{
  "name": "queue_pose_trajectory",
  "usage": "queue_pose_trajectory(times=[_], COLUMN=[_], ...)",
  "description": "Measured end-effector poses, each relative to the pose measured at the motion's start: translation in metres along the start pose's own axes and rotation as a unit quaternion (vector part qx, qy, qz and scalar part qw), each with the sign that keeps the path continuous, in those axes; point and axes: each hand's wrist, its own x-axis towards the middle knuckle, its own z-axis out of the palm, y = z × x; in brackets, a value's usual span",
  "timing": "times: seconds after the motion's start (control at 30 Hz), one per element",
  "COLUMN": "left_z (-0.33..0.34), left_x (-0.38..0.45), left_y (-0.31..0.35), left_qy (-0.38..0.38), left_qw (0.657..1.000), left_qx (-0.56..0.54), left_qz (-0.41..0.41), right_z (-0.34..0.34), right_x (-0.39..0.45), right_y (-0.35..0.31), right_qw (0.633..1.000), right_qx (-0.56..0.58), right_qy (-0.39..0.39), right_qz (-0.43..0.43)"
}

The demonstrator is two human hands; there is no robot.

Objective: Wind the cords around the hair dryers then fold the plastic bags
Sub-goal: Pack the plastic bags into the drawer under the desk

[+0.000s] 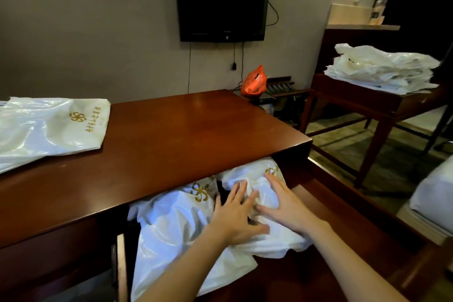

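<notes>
Pressing flat, your left hand [236, 213] and right hand [282, 200] lie spread on white bags [176, 223] in the open drawer [343, 206]; something dark shows between them. One bag [49, 127] waits on the counter [171, 130]; folding seems barely begun.

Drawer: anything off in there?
Yes. White plastic bags are crumpled in the open drawer, one spilling over its front; something black shows between them. Both hands press flat on top.

Both forearms reach forward, left grip [234, 213] and right grip [285, 203] flat, fingers spread.
</notes>
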Motion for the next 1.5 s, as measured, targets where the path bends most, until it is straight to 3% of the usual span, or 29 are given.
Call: queue_pose_trajectory(times=[0.07,0.17,0.27,0.43,0.63,0.8,0.93,1.0,1.27,1.4,1.5], left_z=[0.013,0.022,0.027,0.023,-0.014,-0.09,-0.131,-0.146,-0.176,-0.174,-0.172], left_x=[0.005,0.012,0.021,0.025,-0.002,-0.052,-0.087,-0.103,-0.144,-0.15,-0.145], left_y=[-0.004,-0.002,0.003,-0.01,-0.016,-0.061,-0.123,-0.149,-0.259,-0.305,-0.328], left_qy=[-0.022,-0.023,-0.017,-0.032,-0.053,0.081,0.166,0.183,0.164,0.17,0.157], left_qw=[0.999,0.995,0.991,0.995,0.989,0.992,0.982,0.975,0.936,0.917,0.911], left_qx=[0.042,0.077,0.102,0.083,0.135,0.076,0.088,0.094,0.125,0.126,0.121], left_qz=[-0.01,-0.054,-0.085,-0.042,-0.004,0.061,-0.022,-0.083,-0.284,-0.339,-0.361], right_z=[-0.003,-0.001,0.001,0.0,-0.007,-0.024,-0.027,-0.016,0.092,0.151,0.177], right_x=[-0.003,-0.003,-0.003,-0.005,0.003,0.001,0.017,0.034,0.128,0.171,0.193], right_y=[-0.001,-0.008,-0.009,0.002,0.003,-0.031,-0.078,-0.11,-0.263,-0.322,-0.35], right_qw=[1.0,0.99,0.985,0.989,0.985,0.99,0.992,0.99,0.97,0.956,0.953], right_qx=[0.001,-0.112,-0.14,-0.119,-0.15,-0.136,-0.08,-0.086,-0.149,-0.202,-0.215], right_qy=[-0.018,-0.058,-0.067,-0.065,-0.054,-0.011,0.095,0.1,-0.039,-0.097,-0.086], right_qz=[0.02,0.062,0.076,0.063,0.064,0.03,-0.04,-0.057,-0.186,-0.19,-0.194])
